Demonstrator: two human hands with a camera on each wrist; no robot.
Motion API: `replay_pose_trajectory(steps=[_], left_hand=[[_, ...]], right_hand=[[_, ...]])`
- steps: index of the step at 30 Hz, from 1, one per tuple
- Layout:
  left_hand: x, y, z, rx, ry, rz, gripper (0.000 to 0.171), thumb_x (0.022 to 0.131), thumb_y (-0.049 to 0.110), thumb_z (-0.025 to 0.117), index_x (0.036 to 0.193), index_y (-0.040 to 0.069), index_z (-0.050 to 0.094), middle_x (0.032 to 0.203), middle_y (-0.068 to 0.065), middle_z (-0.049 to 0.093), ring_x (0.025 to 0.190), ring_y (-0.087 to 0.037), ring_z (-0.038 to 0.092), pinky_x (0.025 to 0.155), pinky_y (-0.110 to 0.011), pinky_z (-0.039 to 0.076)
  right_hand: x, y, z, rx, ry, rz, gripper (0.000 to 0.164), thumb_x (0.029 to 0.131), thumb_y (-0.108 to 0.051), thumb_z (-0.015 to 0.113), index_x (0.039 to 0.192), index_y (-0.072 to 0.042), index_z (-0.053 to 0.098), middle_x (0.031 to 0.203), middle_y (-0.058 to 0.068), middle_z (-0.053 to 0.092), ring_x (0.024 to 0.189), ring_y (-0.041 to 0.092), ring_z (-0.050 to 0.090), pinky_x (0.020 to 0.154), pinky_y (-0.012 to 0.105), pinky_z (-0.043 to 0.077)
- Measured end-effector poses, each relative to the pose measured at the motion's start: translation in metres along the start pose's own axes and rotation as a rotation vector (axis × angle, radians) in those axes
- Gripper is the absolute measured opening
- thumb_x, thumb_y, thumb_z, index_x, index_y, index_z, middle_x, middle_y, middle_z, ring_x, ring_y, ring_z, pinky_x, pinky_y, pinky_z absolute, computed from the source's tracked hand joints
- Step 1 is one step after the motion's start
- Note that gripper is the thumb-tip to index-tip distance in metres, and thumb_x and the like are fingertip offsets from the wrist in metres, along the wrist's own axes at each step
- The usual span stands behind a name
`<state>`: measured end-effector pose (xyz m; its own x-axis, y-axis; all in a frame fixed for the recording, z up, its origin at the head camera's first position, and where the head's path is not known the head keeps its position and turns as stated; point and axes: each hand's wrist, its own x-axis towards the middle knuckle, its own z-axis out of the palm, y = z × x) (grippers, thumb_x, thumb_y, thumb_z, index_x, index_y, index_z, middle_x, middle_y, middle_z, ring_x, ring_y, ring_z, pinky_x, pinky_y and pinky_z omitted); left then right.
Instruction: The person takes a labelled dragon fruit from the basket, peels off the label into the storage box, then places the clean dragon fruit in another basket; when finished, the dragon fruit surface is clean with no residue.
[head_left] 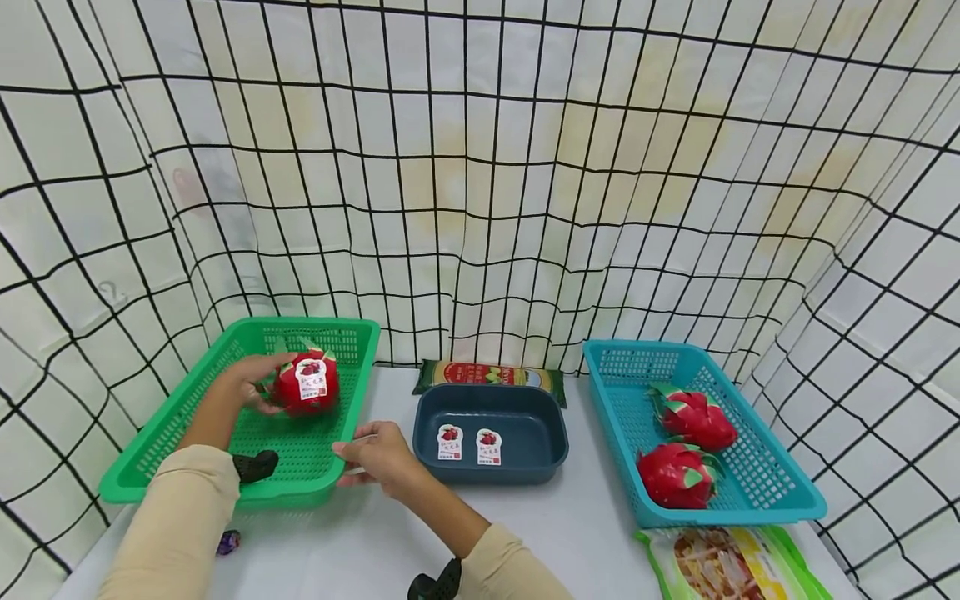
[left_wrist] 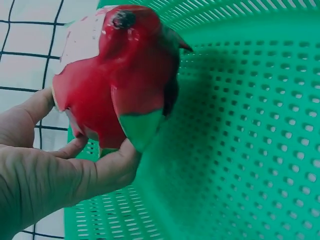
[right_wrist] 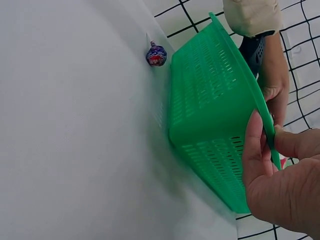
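My left hand grips a red dragon fruit inside the green basket. A white label with a fruit picture on it faces the head camera. In the left wrist view my thumb and fingers curl round the dragon fruit from below, with its green-tipped scale beside the thumb. My right hand pinches the basket's near right rim. The right wrist view shows thumb on one side of the green basket's rim and fingers on the other.
A dark blue tray with two labels stands in the middle, before a green-and-red packet. At right, a blue basket holds two dragon fruits; a snack bag lies nearer. A lollipop lies beside the green basket. Black netting surrounds the table.
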<state>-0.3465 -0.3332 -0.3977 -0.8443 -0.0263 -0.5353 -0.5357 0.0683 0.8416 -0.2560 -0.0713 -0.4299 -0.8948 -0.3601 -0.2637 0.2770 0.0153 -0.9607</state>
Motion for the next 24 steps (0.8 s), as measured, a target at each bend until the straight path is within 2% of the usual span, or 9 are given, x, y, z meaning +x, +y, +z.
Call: replay_pose_trajectory(steps=[5, 9, 12, 15, 21, 24], left_hand=[[-0.010, 0.013, 0.000, -0.012, -0.012, 0.094, 0.043, 0.098, 0.047, 0.046, 0.116, 0.010, 0.039, 0.130, -0.027, 0.026, 0.112, -0.032, 0.036, 0.078, -0.043, 0.058], [-0.022, 0.027, 0.008, -0.034, -0.016, 0.130, 0.035, 0.097, 0.049, 0.048, 0.111, 0.017, 0.040, 0.124, -0.018, 0.030, 0.108, -0.030, 0.041, 0.077, -0.042, 0.058], [-0.031, 0.038, 0.020, -0.070, -0.020, 0.146, 0.034, 0.096, 0.050, 0.050, 0.109, 0.021, 0.038, 0.128, -0.017, 0.027, 0.106, -0.031, 0.043, 0.077, -0.041, 0.058], [-0.042, 0.047, 0.035, -0.123, -0.032, 0.165, 0.036, 0.095, 0.050, 0.053, 0.113, 0.024, 0.035, 0.130, -0.014, 0.025, 0.108, -0.026, 0.039, 0.077, -0.040, 0.057], [-0.070, 0.059, 0.065, -0.197, -0.074, 0.200, 0.034, 0.094, 0.051, 0.056, 0.110, 0.029, 0.036, 0.119, -0.001, 0.032, 0.118, -0.025, 0.033, 0.082, -0.040, 0.056], [-0.084, 0.060, 0.082, -0.218, -0.102, 0.232, 0.050, 0.095, 0.051, 0.055, 0.131, 0.027, 0.031, 0.121, 0.001, 0.032, 0.132, -0.030, 0.025, 0.088, -0.045, 0.055]], right_hand=[[-0.002, -0.002, 0.001, -0.007, 0.008, 0.007, 0.016, 0.087, -0.008, 0.072, 0.097, -0.006, 0.059, 0.084, 0.007, 0.064, 0.069, 0.014, 0.065, 0.057, 0.028, 0.059], [-0.003, -0.003, 0.001, -0.018, 0.007, 0.002, 0.018, 0.087, -0.006, 0.072, 0.099, -0.006, 0.059, 0.084, 0.007, 0.065, 0.070, 0.014, 0.067, 0.058, 0.029, 0.059], [-0.004, -0.005, -0.004, -0.029, -0.002, 0.002, 0.019, 0.088, -0.007, 0.070, 0.102, -0.004, 0.059, 0.084, 0.008, 0.066, 0.072, 0.016, 0.070, 0.062, 0.032, 0.060], [-0.005, -0.010, -0.013, -0.042, -0.025, -0.007, 0.020, 0.090, -0.007, 0.068, 0.107, -0.002, 0.060, 0.087, 0.010, 0.068, 0.076, 0.017, 0.071, 0.066, 0.035, 0.061], [-0.010, -0.026, -0.043, -0.133, -0.091, -0.047, 0.018, 0.095, -0.013, 0.063, 0.110, -0.004, 0.064, 0.098, 0.014, 0.070, 0.081, 0.017, 0.068, 0.072, 0.034, 0.061], [-0.017, -0.033, -0.062, -0.215, -0.100, -0.089, 0.019, 0.097, -0.018, 0.061, 0.110, -0.004, 0.064, 0.100, 0.015, 0.070, 0.086, 0.023, 0.070, 0.073, 0.033, 0.061]])
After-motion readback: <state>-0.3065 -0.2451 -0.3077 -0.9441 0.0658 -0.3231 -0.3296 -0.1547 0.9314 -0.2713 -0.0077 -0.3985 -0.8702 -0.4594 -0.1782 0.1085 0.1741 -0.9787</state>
